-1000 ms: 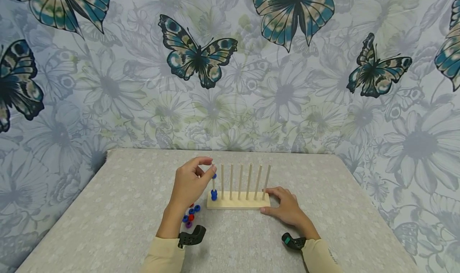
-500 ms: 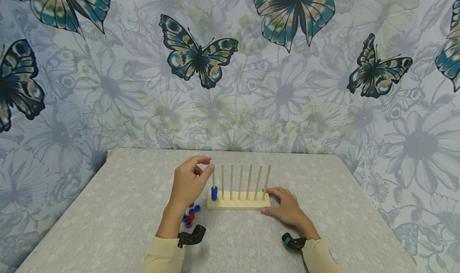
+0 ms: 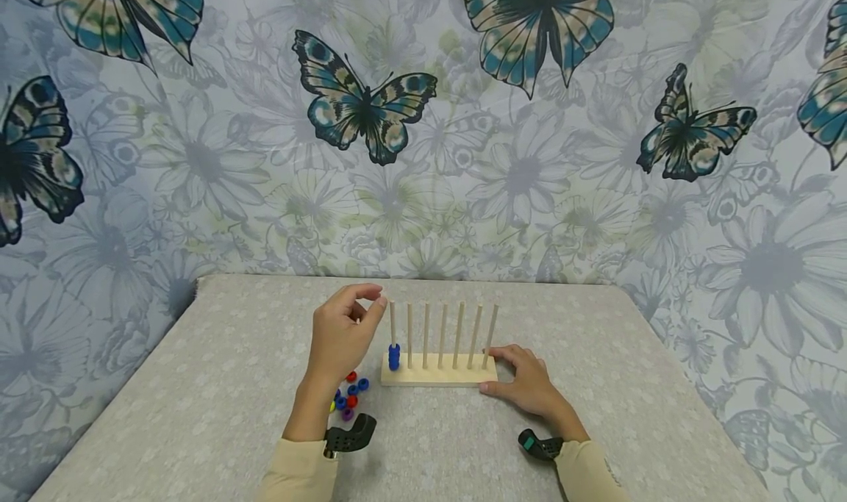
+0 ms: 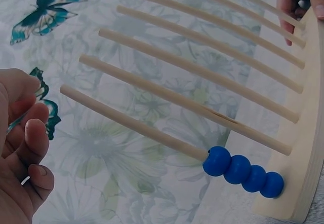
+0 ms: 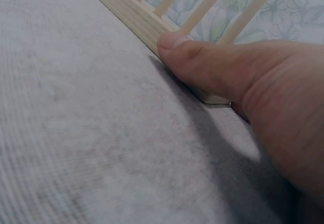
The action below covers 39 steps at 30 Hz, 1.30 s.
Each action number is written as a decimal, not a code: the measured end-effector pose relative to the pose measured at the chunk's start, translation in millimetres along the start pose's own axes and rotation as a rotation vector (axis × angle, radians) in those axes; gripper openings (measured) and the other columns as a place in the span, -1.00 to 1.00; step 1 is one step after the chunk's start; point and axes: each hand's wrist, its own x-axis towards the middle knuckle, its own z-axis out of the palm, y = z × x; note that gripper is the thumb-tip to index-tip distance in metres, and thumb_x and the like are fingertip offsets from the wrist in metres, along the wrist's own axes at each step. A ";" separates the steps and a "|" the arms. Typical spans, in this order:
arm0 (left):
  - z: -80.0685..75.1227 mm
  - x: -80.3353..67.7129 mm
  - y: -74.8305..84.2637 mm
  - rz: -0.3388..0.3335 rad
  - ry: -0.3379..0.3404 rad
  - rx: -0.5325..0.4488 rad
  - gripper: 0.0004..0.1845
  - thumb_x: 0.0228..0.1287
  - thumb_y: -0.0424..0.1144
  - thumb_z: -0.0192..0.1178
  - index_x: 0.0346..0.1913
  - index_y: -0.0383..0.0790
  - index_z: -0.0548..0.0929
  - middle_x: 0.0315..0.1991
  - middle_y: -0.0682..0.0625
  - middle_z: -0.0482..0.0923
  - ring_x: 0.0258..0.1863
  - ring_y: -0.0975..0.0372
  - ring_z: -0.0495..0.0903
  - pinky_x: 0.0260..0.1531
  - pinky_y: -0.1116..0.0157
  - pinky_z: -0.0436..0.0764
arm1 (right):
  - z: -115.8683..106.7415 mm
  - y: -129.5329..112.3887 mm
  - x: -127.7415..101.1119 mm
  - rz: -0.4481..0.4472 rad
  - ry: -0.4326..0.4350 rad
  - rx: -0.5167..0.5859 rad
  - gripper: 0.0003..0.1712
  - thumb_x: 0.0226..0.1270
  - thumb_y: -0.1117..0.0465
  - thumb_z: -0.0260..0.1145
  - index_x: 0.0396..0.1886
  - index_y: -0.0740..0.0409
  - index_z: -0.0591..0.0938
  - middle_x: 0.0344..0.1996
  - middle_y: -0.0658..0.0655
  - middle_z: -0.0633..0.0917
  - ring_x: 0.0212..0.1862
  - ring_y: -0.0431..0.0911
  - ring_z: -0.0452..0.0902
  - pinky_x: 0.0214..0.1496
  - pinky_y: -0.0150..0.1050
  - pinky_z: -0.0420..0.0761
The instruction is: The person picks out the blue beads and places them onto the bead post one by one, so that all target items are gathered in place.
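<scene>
A wooden peg rack (image 3: 437, 374) with several upright pegs stands on the grey table (image 3: 198, 384). Several blue beads (image 3: 394, 356) sit stacked at the foot of its leftmost peg, seen close in the left wrist view as blue beads (image 4: 244, 171). My left hand (image 3: 372, 298) hovers just left of that peg's top, thumb and forefinger loosely curled and slightly apart, holding nothing. In the left wrist view the left hand's fingers (image 4: 30, 148) are empty. My right hand (image 3: 491, 370) grips the rack's right end; its thumb (image 5: 202, 67) presses the front of the base (image 5: 131, 16).
A small heap of loose beads (image 3: 348, 399) in red, blue and purple lies on the table in front of the rack's left end, below my left wrist. A butterfly-patterned cloth (image 3: 423, 156) hangs behind the table. Bare tabletop lies to both sides.
A blue bead slid down the leftmost peg onto the blue stack. My left hand let it go and drew slightly left of the peg top. The right hand stayed put.
</scene>
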 end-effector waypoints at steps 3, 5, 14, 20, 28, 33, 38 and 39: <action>-1.6 0.9 1.7 0.015 0.010 0.012 -0.84 0.34 -0.13 0.33 -0.08 -0.04 0.75 -0.22 0.12 0.71 -0.57 0.34 0.48 -0.61 0.37 0.47 | -0.1 -0.1 0.0 -0.004 0.003 0.003 -0.19 -0.05 -0.28 0.58 0.24 -0.19 0.59 0.09 -0.06 0.64 0.22 -0.03 0.44 0.22 0.01 0.26; -2.8 1.5 3.3 0.023 0.016 0.013 -0.84 0.34 -0.13 0.33 -0.08 -0.04 0.75 -0.20 0.12 0.71 -0.56 0.34 0.49 -0.59 0.37 0.48 | -0.2 -0.2 0.0 -0.005 0.005 0.003 -0.19 -0.05 -0.28 0.58 0.24 -0.19 0.59 0.10 -0.06 0.64 0.23 -0.03 0.44 0.23 0.01 0.26; -6.4 -1.2 11.2 0.039 0.018 -0.020 -0.82 0.35 -0.14 0.32 -0.04 -0.02 0.74 -0.19 0.11 0.70 -0.58 0.33 0.48 -0.59 0.37 0.47 | 0.8 -1.5 -2.5 -0.004 -0.008 0.003 -0.19 -0.04 -0.28 0.58 0.25 -0.20 0.58 0.11 -0.07 0.63 0.25 -0.03 0.43 0.22 0.01 0.25; -8.0 3.4 17.6 0.056 0.008 -0.015 -0.81 0.37 -0.13 0.30 -0.02 -0.04 0.73 -0.18 0.09 0.70 -0.57 0.33 0.49 -0.57 0.38 0.49 | -0.3 -1.8 -0.1 -0.023 0.004 0.011 -0.19 -0.02 -0.29 0.57 0.26 -0.19 0.58 0.12 -0.05 0.63 0.26 -0.01 0.43 0.25 0.04 0.24; -17.1 0.2 18.2 0.061 -0.005 0.036 -0.80 0.36 -0.15 0.31 -0.01 -0.04 0.73 -0.18 0.10 0.69 -0.60 0.33 0.46 -0.60 0.37 0.45 | -1.5 -0.5 0.2 -0.017 -0.004 0.010 -0.18 -0.03 -0.29 0.57 0.26 -0.19 0.58 0.14 -0.04 0.63 0.26 0.00 0.43 0.25 0.03 0.24; -22.6 -10.3 9.2 0.031 -0.035 0.093 -0.78 0.35 -0.15 0.32 0.01 -0.04 0.73 -0.19 0.11 0.69 -0.60 0.34 0.43 -0.59 0.38 0.45 | -2.3 0.1 -0.6 -0.014 0.000 0.008 -0.18 -0.03 -0.29 0.57 0.26 -0.21 0.58 0.15 -0.03 0.62 0.27 0.01 0.42 0.28 0.06 0.23; -31.4 -25.1 -2.5 -0.040 -0.045 0.148 -0.77 0.34 -0.14 0.33 0.02 -0.02 0.72 -0.18 0.13 0.68 -0.60 0.33 0.43 -0.60 0.37 0.44 | -1.9 -0.4 -1.0 -0.016 -0.003 0.014 -0.18 -0.03 -0.29 0.57 0.26 -0.20 0.58 0.16 -0.03 0.62 0.28 0.01 0.42 0.31 0.08 0.21; -33.2 -28.3 -4.8 -0.054 -0.045 0.157 -0.77 0.34 -0.14 0.33 0.02 -0.01 0.71 -0.18 0.13 0.68 -0.60 0.33 0.44 -0.61 0.37 0.44 | -1.6 -0.5 -1.1 -0.016 -0.006 0.020 -0.18 -0.03 -0.29 0.57 0.26 -0.20 0.58 0.16 -0.02 0.62 0.28 0.02 0.42 0.32 0.09 0.20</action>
